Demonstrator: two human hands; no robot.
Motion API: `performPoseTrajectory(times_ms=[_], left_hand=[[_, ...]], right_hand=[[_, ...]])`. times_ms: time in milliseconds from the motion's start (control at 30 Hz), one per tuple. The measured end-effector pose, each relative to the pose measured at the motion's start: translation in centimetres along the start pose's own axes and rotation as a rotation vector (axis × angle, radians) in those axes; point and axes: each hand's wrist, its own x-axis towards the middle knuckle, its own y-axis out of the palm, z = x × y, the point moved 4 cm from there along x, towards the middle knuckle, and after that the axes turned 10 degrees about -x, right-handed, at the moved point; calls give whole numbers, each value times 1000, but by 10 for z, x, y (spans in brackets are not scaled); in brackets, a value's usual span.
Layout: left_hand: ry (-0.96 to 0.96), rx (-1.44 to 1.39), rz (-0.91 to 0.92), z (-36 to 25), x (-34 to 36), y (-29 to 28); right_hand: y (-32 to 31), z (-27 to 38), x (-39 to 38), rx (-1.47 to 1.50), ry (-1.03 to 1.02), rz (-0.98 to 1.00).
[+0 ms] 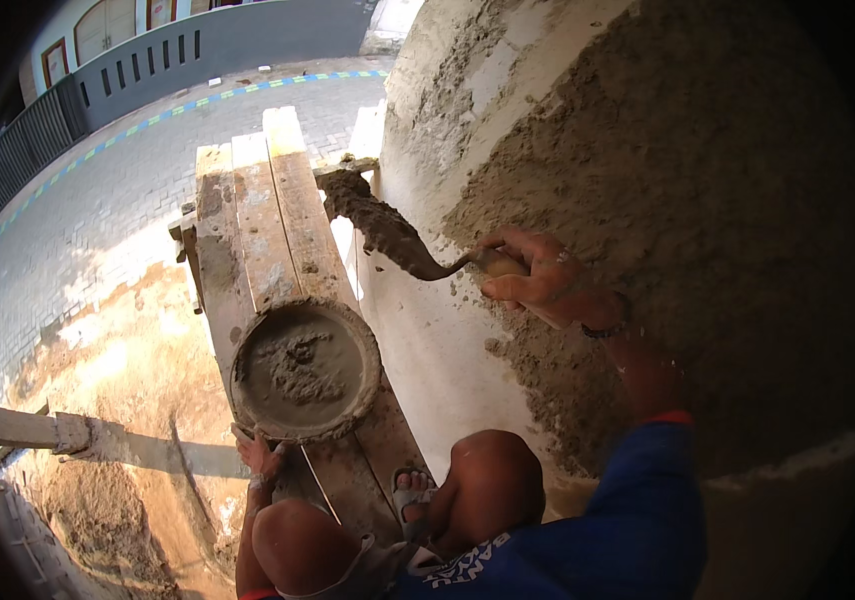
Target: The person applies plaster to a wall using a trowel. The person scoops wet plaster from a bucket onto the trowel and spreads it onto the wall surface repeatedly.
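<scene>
My right hand (pixel 537 275) is closed around the wooden handle of a trowel (pixel 437 268), held beside the wall. Wet grey mortar (pixel 377 222) is heaped along the trowel's blade and hides most of it. Below and to the left, a round basin (pixel 372 345) stands on the planks with more mortar (pixel 302 370) inside. My left hand (pixel 262 458) grips the basin's near rim, its fingers partly hidden by the edge. Rough mortar (pixel 687 240) covers much of the wall on the right, while a pale strip of wall (pixel 417 350) shows bare along its left side.
I squat on a raised scaffold of wooden planks (pixel 292 200), splashed with mortar. A wooden beam (pixel 17 425) juts in at the left. Far below lie sandy ground (pixel 107 360) and a paved street (pixel 147 190). Across the street runs a grey boundary wall (pixel 247 50).
</scene>
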Motion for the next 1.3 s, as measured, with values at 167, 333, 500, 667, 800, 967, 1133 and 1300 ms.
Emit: performPoseTrajectory(times_ms=[167,333,500,667,800,967,1133,1300], left_hand=[[15,36,-37,4,4,3],[76,51,-77,12,4,8],[61,56,-75,13,6,9],[6,73,-43,14,7,9],[79,61,-107,4,5,4],[42,70,-128,-12,-3,-1],[84,56,-158,-22,-7,-7],[119,17,-178,-23,-7,-8]], right_hand=[[-73,-37,-3,196,184,-109],[-208,-17,-12,-506,337,-805],[-219,-7,-53,-571,420,-804],[-121,-107,-6,-586,301,-423],[-114,-229,64,-716,552,-369],[-163,-233,94,-1173,437,-461],[-175,-125,31,-564,808,-563],[-197,-75,-5,-747,680,-647]])
